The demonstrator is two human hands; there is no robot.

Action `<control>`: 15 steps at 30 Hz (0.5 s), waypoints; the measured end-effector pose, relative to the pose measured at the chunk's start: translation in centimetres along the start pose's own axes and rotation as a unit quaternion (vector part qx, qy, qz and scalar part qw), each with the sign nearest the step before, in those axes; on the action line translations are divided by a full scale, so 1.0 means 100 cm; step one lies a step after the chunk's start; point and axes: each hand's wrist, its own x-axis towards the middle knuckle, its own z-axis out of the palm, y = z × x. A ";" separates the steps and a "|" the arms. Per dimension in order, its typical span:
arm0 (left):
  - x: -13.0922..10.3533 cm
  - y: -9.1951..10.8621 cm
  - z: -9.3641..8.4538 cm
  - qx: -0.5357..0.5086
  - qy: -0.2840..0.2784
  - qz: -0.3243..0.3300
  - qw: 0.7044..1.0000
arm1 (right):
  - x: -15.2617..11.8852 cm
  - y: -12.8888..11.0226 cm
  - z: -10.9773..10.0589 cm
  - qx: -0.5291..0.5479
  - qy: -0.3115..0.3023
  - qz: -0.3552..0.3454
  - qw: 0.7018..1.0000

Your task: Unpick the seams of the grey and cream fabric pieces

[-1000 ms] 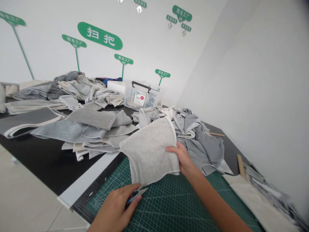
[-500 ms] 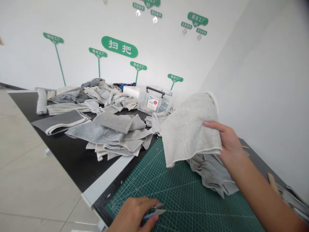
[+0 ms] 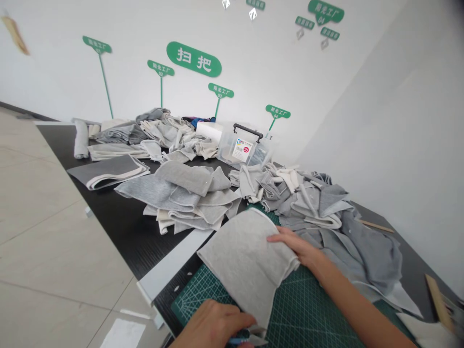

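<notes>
My right hand (image 3: 295, 244) pinches the right edge of a light grey piece of cloth (image 3: 250, 251), thumb and fingers closed on it. The cloth is spread over the near part of a green cutting mat (image 3: 308, 309), its lower corner close to my left hand. At the bottom of the view my left hand (image 3: 217, 326) is closed round small thread snips (image 3: 250, 338) with blue handles, partly hidden by the fingers. The snips' blades lie at the cloth's lower corner; whether they touch it I cannot tell.
A stack of grey cloth pieces (image 3: 188, 193) lies left of the mat on the black table (image 3: 126, 232). A heap of grey cloths (image 3: 322, 208) spreads along the right. Behind stands a clear plastic box (image 3: 235, 150) with a dark handle. A wooden strip (image 3: 438, 302) lies at far right.
My right hand has brought the cloth down and left from the air towards the mat, near the snips. The view has shifted, uncovering the cloth heap on the right.
</notes>
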 end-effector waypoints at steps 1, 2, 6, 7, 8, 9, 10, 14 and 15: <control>0.001 0.000 -0.001 -0.012 -0.008 -0.002 1.000 | 0.007 0.012 0.002 -0.021 0.012 0.007 1.000; 0.001 0.000 -0.002 -0.028 -0.022 -0.002 0.999 | 0.012 0.022 0.003 -0.040 0.025 0.007 0.999; 0.001 0.000 -0.002 -0.063 -0.049 -0.008 0.997 | 0.030 0.029 0.006 -0.119 0.086 -0.049 0.988; 0.000 0.000 -0.002 -0.059 -0.053 -0.015 0.997 | 0.035 0.026 0.007 -0.142 0.107 -0.071 0.982; -0.001 0.001 -0.001 -0.051 -0.055 -0.027 0.997 | 0.039 0.022 0.009 -0.165 0.128 -0.091 0.974; -0.001 0.001 -0.001 -0.040 -0.056 -0.042 0.997 | 0.043 0.018 0.011 -0.188 0.150 -0.109 0.965; -0.002 0.003 0.000 -0.029 -0.058 -0.058 0.996 | 0.046 0.014 0.013 -0.209 0.170 -0.125 0.955; -0.003 0.008 -0.001 -0.018 -0.062 -0.082 0.995 | 0.033 -0.002 0.005 -0.278 0.223 -0.168 0.919; -0.003 0.009 -0.001 -0.021 -0.059 -0.080 0.995 | 0.025 -0.007 -0.004 -0.302 0.239 -0.184 0.904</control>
